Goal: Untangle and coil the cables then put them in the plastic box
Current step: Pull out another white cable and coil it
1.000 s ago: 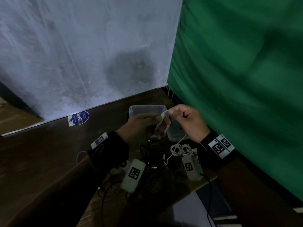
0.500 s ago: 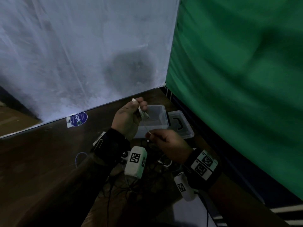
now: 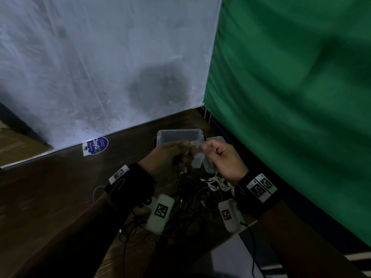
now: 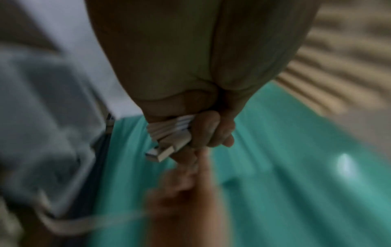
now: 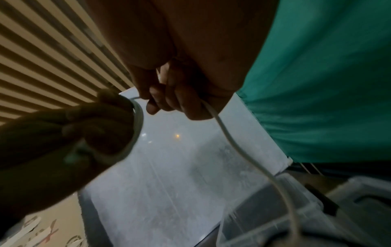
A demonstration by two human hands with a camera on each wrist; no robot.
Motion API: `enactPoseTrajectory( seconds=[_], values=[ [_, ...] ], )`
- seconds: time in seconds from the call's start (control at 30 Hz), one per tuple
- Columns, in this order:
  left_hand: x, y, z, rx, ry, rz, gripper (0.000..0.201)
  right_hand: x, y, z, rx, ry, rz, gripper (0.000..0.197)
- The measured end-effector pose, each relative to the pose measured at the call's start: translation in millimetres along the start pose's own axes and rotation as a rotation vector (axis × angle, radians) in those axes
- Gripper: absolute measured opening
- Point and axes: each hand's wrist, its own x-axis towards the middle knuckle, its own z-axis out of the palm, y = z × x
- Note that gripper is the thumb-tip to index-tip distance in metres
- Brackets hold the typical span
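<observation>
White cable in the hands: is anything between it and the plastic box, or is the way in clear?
Nothing visible blocks it. The plastic box stands open just behind both hands, its lid off to the right. But the white cable is only partly coiled: the left hand grips the loops, the right hand feeds a strand trailing down.

Both hands are raised in front of the body and meet at the fingertips, with both forearms angling inward from below. The left hand (image 3: pixel 170 157) is closed in a fist, back of the hand up, its curled fingers (image 4: pixel 211 130) clamped round a bundle of white loops. The right hand (image 3: pixel 222 159) sits just beside it, thumb and forefinger pinched together at the left hand's fingertips, the other fingers (image 5: pixel 167 98) curled in toward the palm over a white strand. Each wrist wears a dark band; the 2 wrists are held apart.
</observation>
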Motion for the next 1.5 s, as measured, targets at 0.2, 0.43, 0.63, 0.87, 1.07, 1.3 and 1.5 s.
enactPoseTrajectory(
  seconds=[0.2, 0.43, 0.63, 0.87, 1.07, 1.3, 1.5],
  values=[
    [4, 20, -13, -0.511, -0.094, 0.126, 0.026, -12, 36, 19, 0.102, -0.079, 0.172, 0.027],
    [14, 7, -23, -0.581, 0.194, 0.192, 0.03, -23, 33, 35, -0.147, -0.167, 0.117, 0.018],
    [23, -17, -29, -0.216, 0.402, 0.31, 0.026, -28, 13, 31, -0.318, -0.272, 0.046, 0.021],
    [5, -22, -20, 0.754, 0.196, 0.205, 0.031, -19, -10, 6, -0.313, -0.105, -0.095, 0.02],
    [-3, -23, 3, 0.53, 0.031, 0.09, 0.034, -11, -4, -11, -0.296, -0.057, -0.114, 0.018],
    [-2, -21, 11, -0.184, -0.042, -0.061, 0.036, -18, -7, -6, -0.019, -0.29, 0.069, 0.02],
    [-6, -23, 13, -0.295, -0.074, -0.027, 0.032, -12, 0, -11, -0.294, -0.236, -0.02, 0.025]
  ],
)
